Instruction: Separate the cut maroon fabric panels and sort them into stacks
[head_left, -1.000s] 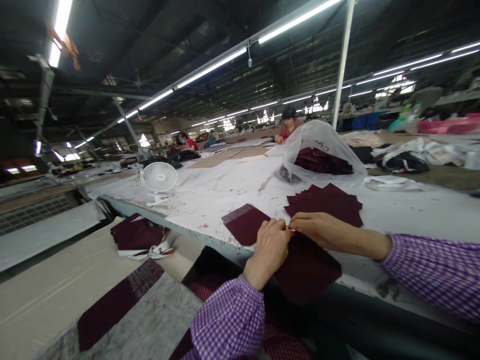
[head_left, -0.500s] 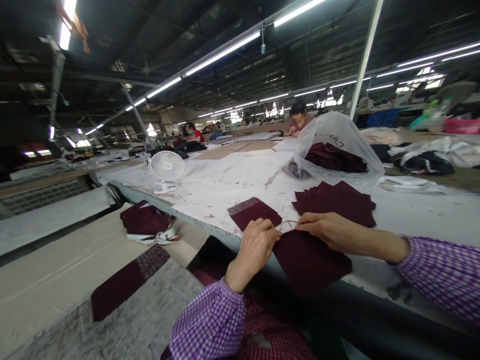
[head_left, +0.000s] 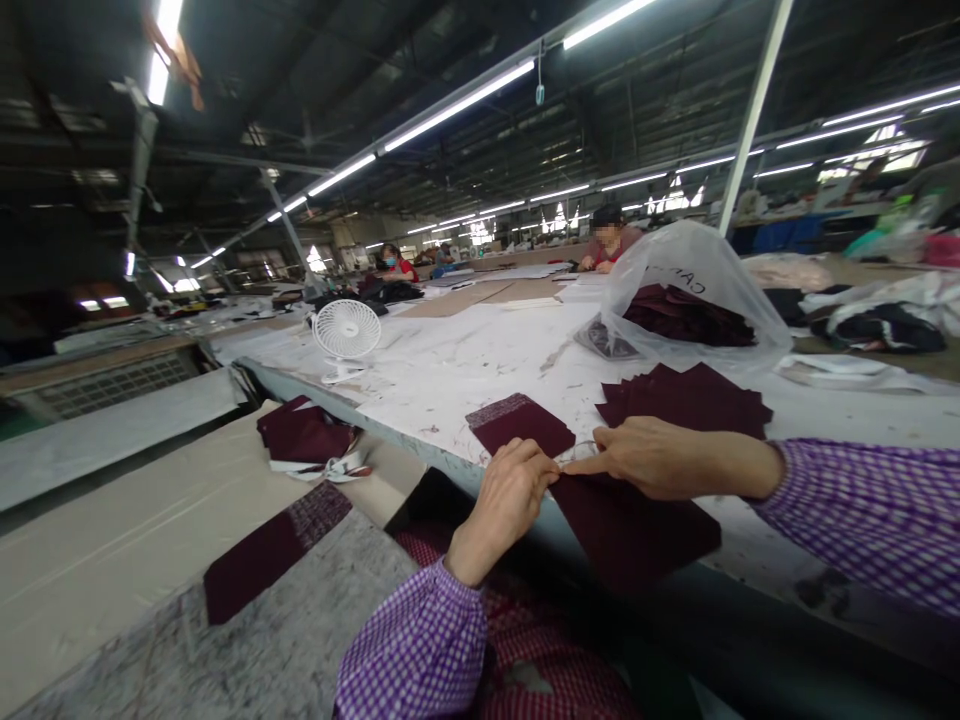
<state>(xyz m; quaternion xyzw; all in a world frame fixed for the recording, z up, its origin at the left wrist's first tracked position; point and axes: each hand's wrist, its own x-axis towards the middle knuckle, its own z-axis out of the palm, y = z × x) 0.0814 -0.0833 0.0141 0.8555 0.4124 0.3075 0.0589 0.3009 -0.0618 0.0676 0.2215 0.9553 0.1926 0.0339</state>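
A maroon fabric piece hangs over the near edge of the table, its upper edge at my fingers. My left hand is closed, pinching that piece at its upper left corner. Across the same edge reaches my right hand, one digit stretched toward the left fingertips and the others curled; its underside is hidden. Just behind my left hand lies a maroon piece with a speckled grey band. A fanned stack of maroon pieces rests beyond my right hand.
A clear plastic bag holding maroon pieces stands on the white-covered table, with a small white fan to its left. At lower left are a banded maroon strip and a maroon bundle. Two people work farther back.
My right hand has slid left along the fabric's upper edge to my left fingertips, with one digit now stretched out. My left hand keeps its pinch. The view has shifted slightly.
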